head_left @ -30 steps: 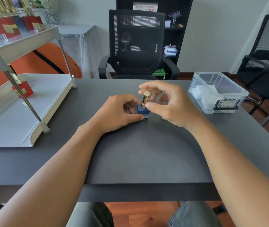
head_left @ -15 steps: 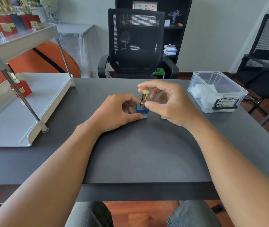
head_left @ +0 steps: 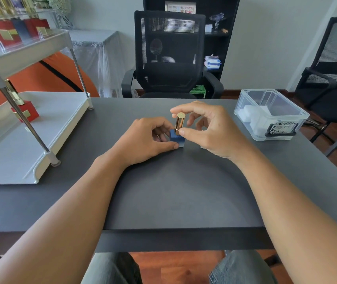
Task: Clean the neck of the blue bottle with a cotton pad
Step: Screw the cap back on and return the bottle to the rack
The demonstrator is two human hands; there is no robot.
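A small square blue bottle stands on the dark table at mid-distance. My left hand wraps its left side and holds it down. A tall gold cap sits upright on the bottle. My right hand pinches that cap between thumb and forefinger. The bottle's neck is hidden under the cap. A white cotton pad peeks out on the table beneath my right palm, mostly covered.
A clear plastic box with white pads stands at the right. A two-tier white shelf on the left carries a red bottle below and more red and blue bottles above. Black chairs stand behind the table.
Both hands stay on the bottle and its cap. Their grip looks the same and the cap has not visibly come off.
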